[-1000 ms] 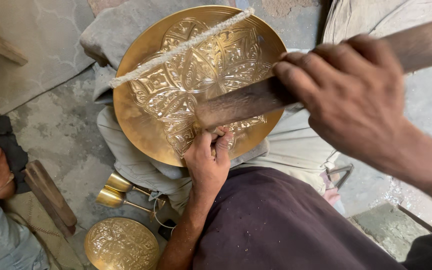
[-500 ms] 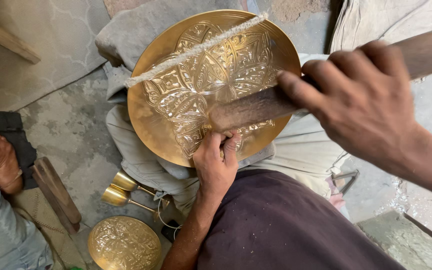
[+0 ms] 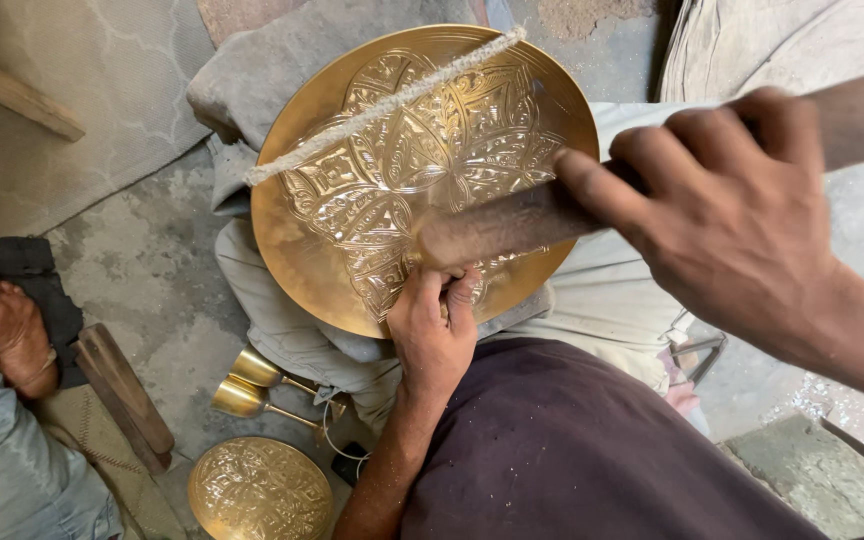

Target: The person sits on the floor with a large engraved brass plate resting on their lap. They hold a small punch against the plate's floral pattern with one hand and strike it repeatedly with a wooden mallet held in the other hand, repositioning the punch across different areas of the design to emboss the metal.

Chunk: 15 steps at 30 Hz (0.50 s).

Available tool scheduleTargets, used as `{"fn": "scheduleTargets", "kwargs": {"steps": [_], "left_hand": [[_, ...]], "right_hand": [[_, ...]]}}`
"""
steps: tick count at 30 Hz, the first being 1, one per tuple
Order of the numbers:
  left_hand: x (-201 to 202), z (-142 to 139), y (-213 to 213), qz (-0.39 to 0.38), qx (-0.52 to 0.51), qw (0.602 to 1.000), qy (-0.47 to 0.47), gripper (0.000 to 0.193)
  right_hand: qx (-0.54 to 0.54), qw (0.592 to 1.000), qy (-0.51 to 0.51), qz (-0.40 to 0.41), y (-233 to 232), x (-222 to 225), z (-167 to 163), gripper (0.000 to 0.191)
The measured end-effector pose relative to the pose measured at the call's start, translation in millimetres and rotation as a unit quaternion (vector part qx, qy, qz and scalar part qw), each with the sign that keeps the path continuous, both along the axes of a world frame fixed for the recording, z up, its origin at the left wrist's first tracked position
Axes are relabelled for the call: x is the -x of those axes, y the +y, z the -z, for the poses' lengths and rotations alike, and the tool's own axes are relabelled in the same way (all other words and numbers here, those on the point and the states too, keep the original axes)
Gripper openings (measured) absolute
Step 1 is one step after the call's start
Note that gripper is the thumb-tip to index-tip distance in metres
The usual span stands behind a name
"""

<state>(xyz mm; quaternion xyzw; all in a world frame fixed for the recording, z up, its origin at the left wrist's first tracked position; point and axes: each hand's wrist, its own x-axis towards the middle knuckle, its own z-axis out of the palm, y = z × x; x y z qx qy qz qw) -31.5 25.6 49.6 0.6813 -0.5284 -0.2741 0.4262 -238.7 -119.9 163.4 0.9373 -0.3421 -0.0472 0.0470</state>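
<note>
So the setting was a rough grey concrete floor point(image 3: 142, 270) with dusty cloth spread over it, and we were sat low with the big brass tray point(image 3: 302, 250) propped on our lap, resting on pale fabric.

Our right hand point(image 3: 742, 230) was wrapped tight around a wooden mallet handle point(image 3: 512, 225), fingers fully curled, the near end of it blurred over the tray's lower middle. Our left hand point(image 3: 432, 330) sat at the tray's lower rim, fingers bunched together and pinching something small against the embossed pattern; we couldn't tell what it was, probably a punch or chisel, but the fingers hid it. A rough twisted cord point(image 3: 382, 105) lay slantwise across the upper half of the tray.

Our read: we were mid-strike in the chasing work, hammering detail into the floral relief near the bottom edge. The next blow would want the left hand holding its tool dead steady and the mallet landing square, clear of those fingertips.

Further out, two small brass goblets point(image 3: 247, 385) lay on the floor just beside a smaller engraved brass plate point(image 3: 257, 490). A dark wooden block point(image 3: 122, 395) sat to the left, near another person's bare foot point(image 3: 7, 325).
</note>
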Motion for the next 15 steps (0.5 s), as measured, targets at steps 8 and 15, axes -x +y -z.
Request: {"fn": "scheduleTargets", "kwargs": {"steps": [8,15], "left_hand": [[0,-1,0,0.002,0.006,1.000,0.004,0.013],[0,5,4,0.002,0.002,1.000,0.016,0.016]], "right_hand": [[-0.003,1.000,0.003,0.007,5,-11,-23,0.042],[-0.037,0.996,0.071,0.035,8,-24,-40,0.047]]}}
